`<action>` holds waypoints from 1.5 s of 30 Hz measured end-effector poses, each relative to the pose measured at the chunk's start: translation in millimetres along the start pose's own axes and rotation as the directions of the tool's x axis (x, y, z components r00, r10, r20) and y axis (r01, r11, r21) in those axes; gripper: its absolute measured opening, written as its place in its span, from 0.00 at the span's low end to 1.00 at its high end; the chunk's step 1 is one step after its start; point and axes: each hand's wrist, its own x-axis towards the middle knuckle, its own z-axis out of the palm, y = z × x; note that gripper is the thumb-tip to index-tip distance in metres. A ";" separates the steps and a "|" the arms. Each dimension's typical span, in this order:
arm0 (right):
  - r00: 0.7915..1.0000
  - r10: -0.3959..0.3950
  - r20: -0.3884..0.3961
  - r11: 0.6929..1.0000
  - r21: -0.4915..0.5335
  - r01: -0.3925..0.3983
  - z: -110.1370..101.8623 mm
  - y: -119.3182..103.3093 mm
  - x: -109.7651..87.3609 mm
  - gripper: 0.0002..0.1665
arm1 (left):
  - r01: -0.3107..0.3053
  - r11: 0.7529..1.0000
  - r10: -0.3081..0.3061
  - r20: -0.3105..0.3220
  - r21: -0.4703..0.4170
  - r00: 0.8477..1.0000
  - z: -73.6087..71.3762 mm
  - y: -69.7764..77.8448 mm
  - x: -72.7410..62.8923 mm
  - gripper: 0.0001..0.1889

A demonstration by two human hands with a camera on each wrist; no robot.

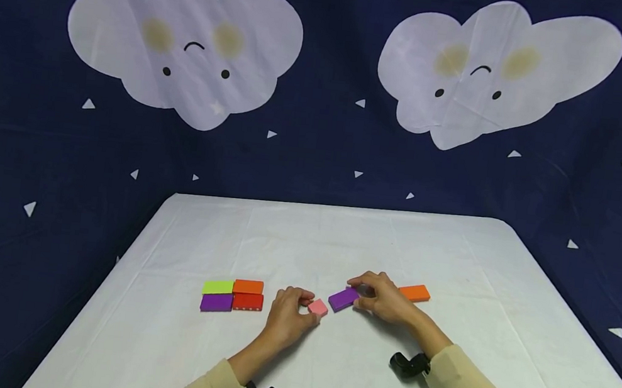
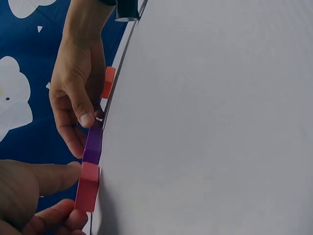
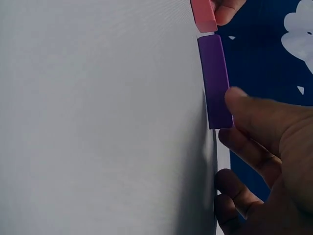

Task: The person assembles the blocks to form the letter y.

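A small pink block (image 1: 318,308) lies on the white table, and my left hand (image 1: 288,318) pinches it between thumb and fingers. In the left wrist view the thumb touches one end of the pink block (image 2: 88,187). To its right is a purple block (image 1: 343,299), lying at a slant. My right hand (image 1: 382,297) pinches its right end, the thumb (image 3: 237,98) against its side in the right wrist view. A narrow gap parts the purple block (image 3: 215,81) from the pink one.
Left of my left hand, a yellow-green block (image 1: 218,287), an orange block (image 1: 248,287), a purple block (image 1: 217,302) and a red block (image 1: 248,302) lie side by side in two rows. Another orange block (image 1: 415,293) sits behind my right hand. A dark blue cloth (image 1: 315,156) hangs beyond the table.
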 end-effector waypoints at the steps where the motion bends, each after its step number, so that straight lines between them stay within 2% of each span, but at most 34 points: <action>1: 1.000 0.002 -0.012 1.000 -0.005 -0.002 0.1 -0.4 -0.6 0.25 | 0.000 1.000 0.000 0.008 -0.012 1.000 -0.9 -0.2 0.1 0.19; 9: 0.987 0.111 -0.114 0.993 -0.016 -0.113 6.6 -5.6 -7.6 0.25 | -0.031 0.998 0.035 0.082 -0.049 0.996 -7.5 -4.1 3.0 0.19; 17: 0.971 0.105 -0.216 0.991 -0.057 -0.120 16.5 -12.2 -11.1 0.26 | -0.049 0.997 0.059 0.156 -0.064 0.986 -12.0 -10.8 6.4 0.18; 22: 0.953 0.094 -0.287 0.989 -0.084 -0.123 21.8 -14.8 -10.7 0.26 | -0.074 0.994 0.087 0.175 -0.078 0.981 -13.4 -13.1 8.6 0.19; 26: 0.943 0.102 -0.316 0.986 -0.091 -0.137 25.5 -16.6 -10.4 0.26 | -0.089 0.992 0.104 0.189 -0.086 0.976 -14.0 -14.0 9.7 0.18; 32: 0.934 0.124 -0.336 0.981 -0.099 -0.166 28.9 -18.8 -11.6 0.25 | -0.070 0.993 0.090 0.230 -0.092 0.969 -16.1 -13.0 11.5 0.18; 36: 0.931 0.106 -0.349 0.982 -0.109 -0.152 30.9 -18.4 -11.5 0.24 | -0.069 0.993 0.091 0.241 -0.099 0.966 -16.9 -12.7 12.0 0.18; 42: 0.908 0.008 -0.419 0.991 -0.115 -0.062 34.8 -16.5 -11.5 0.23 | -0.101 0.990 0.121 0.218 -0.101 0.968 -15.3 -13.6 11.3 0.17; 45: 0.912 0.018 -0.410 0.992 -0.104 -0.067 34.6 -17.3 -10.5 0.23 | -0.114 0.989 0.131 0.199 -0.096 0.971 -13.5 -13.9 10.9 0.17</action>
